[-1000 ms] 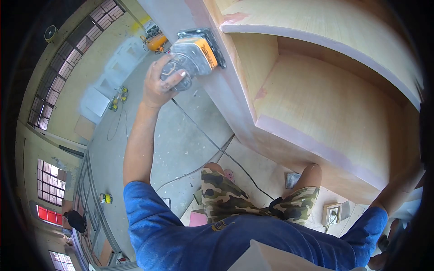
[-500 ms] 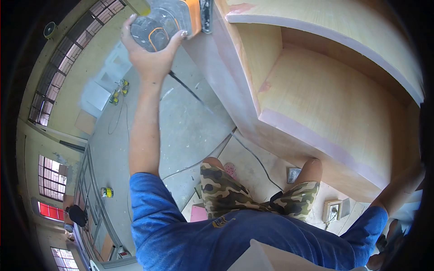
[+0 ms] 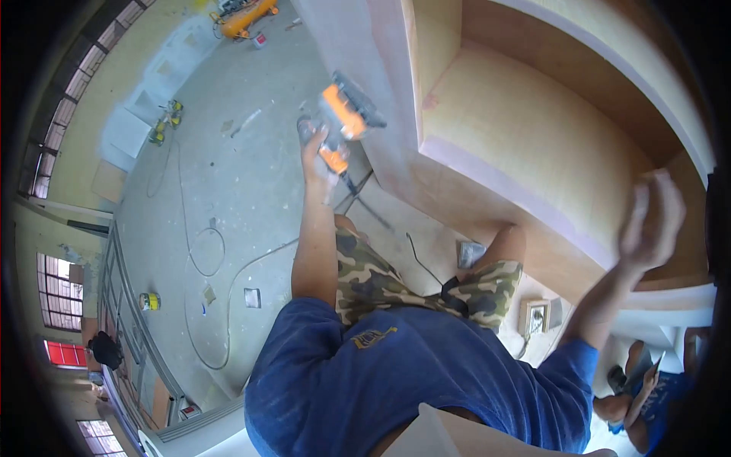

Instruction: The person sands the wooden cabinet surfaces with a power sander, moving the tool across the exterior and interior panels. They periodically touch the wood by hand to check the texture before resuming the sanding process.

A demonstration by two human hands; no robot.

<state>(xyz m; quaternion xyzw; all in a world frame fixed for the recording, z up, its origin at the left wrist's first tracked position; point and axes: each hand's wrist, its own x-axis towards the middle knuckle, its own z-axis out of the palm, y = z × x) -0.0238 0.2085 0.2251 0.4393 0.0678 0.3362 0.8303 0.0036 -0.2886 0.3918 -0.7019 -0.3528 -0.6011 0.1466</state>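
Concrete floor [image 3: 228, 190]: grey, dusty, patched with pale marks. Orange compressor [image 3: 244, 17] stands at the far end. Two yellow tools [image 3: 164, 122] lie just beside pale flat panels [image 3: 122, 133] on the floor. A thin hose [image 3: 204, 251] runs across the concrete in a loose loop. Yellow can [image 3: 149, 302] stands upright near a long metal frame [image 3: 129, 335]. Small square offcut [image 3: 252, 297] lies flat, apart from the can. Socket box [image 3: 535, 316] and a grey block [image 3: 470, 254] rest on the floor. Barred windows [image 3: 57, 286] line the wall. A seated co-worker [image 3: 647, 396] in blue occupies the near corner.
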